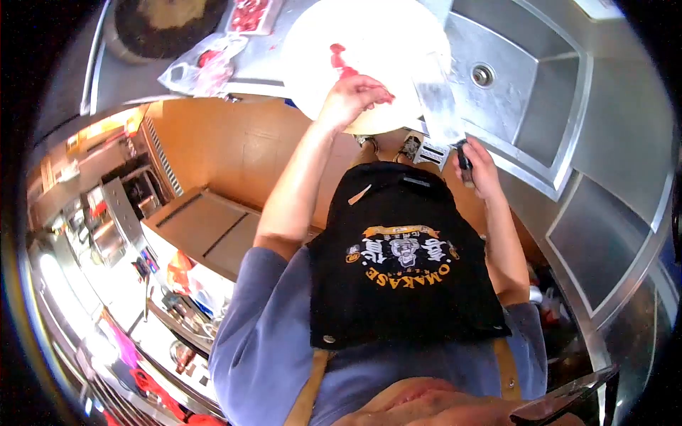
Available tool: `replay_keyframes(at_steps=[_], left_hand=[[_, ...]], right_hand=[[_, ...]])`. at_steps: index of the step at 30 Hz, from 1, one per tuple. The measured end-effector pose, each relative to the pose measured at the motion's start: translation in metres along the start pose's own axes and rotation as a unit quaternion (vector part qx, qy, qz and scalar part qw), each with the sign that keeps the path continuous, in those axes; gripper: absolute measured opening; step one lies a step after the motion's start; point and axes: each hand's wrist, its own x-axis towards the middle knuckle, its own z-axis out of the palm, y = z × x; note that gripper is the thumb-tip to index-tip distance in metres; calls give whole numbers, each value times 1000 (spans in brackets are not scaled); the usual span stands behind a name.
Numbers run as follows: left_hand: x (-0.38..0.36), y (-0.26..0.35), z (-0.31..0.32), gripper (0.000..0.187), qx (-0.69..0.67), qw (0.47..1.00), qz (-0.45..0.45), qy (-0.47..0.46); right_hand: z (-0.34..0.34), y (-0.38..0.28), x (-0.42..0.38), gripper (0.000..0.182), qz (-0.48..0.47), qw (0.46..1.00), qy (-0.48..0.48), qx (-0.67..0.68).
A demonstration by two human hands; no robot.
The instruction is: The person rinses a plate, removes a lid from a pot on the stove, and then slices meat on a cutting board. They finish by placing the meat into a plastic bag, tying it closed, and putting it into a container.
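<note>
My right hand (479, 167) is wrapped round the dark handle of a cleaver (439, 106). Its broad blade points away from me, over the right edge of a round white cutting board (312, 35). Above the lower left part of the board, my left hand (349, 101) has its fingers curled and pinched together. Something red, like a small piece of raw meat, shows at its fingertips. Just beyond the knuckles lies a strip of raw meat (342, 62) on the board, which is washed out by glare.
A steel sink (497, 85) adjoins the board on the right. To the left are a plastic bag (207, 65) with red contents, a tray of red meat (250, 15) and a round dark-topped object (167, 28). A cabinet (206, 231) stands at left.
</note>
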Motion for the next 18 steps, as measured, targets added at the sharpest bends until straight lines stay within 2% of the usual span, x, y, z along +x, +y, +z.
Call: replay_keyframes(at_steps=[2,3,4,6,7,8,10,11,13,14,16,17,18], left_hand=[[17,16,17,19,154,974,-56,-154],[33,14,22,24,283,938,-11,-200],[55,-6,26,27,315,920,-17,-232],[74,-16,35,28,447,859,144,-202],[76,-14,39,27,438,871,130,-183],[74,-12,40,27,440,870,127,-184],[67,-9,39,24,411,900,91,-109],[62,-13,37,24,414,899,87,-109],[50,-29,31,26,373,905,202,38],[43,-36,28,26,375,904,200,38],[29,-44,23,28,434,826,349,83],[25,-48,21,35,417,831,367,32],[18,-46,26,35,416,832,365,32]], right_hand=[[-6,9,11,23,-11,999,-6,35],[-10,14,18,19,-14,999,-7,34],[-11,17,24,19,-10,999,-2,40],[-9,20,35,17,6,999,-4,-32],[-4,19,42,22,-2,995,-10,-96],[1,21,43,22,0,996,-11,-94],[14,18,43,43,-76,986,29,-143],[17,15,40,65,-90,979,36,-181],[31,0,27,68,-78,976,50,-198],[37,-7,21,70,-67,971,68,-218],[44,-10,19,75,-73,972,68,-214],[46,-9,19,75,-66,970,67,-222],[47,-8,20,75,-59,969,67,-229]])
